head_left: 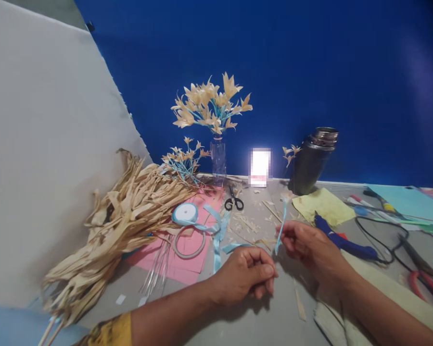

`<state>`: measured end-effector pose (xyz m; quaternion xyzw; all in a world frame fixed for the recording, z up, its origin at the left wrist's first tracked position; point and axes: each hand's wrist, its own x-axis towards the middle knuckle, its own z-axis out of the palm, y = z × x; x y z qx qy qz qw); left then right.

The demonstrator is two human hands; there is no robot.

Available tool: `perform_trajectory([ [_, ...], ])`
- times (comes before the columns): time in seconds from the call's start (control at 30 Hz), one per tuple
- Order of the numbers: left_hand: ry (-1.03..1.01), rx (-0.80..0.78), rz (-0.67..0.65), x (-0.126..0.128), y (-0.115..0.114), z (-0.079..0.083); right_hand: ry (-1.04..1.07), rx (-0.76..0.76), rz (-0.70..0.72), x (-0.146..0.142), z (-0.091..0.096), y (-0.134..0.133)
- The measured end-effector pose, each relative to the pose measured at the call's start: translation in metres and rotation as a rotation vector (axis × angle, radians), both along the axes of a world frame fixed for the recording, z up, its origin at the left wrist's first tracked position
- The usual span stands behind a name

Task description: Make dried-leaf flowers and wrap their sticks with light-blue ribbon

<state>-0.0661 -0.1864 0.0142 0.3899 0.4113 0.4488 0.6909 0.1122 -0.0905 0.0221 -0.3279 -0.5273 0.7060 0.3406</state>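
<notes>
At centre frame the right hand (303,245) pinches a thin pale-blue ribbon-wrapped stem (281,228), its long axis rising slightly rightward; the left hand (247,276), grip curled closed, sits just lower-left.

Taking the scissors (234,201) as landmark: left of them the ribbon roll (185,213), pink paper (187,250) and a heap of dried husks (122,216) crowd the table (260,317). Behind them stand a vase (218,161) and a flask (310,163). Far right, pliers (424,278) and cables (378,235) block passage. Near of the scissors, bare table lies open, with only scattered scraps.
</notes>
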Motion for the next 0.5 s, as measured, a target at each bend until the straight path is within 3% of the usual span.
perform_trajectory([
  [0.2,-0.01,0.033,0.035,0.001,0.0028,-0.0056,-0.011,-0.054,0.143,0.0,-0.0034,-0.0042],
  [0.5,-0.071,-0.024,-0.035,0.0004,0.0022,-0.009,-0.023,0.071,0.005,0.003,-0.0098,0.004],
])
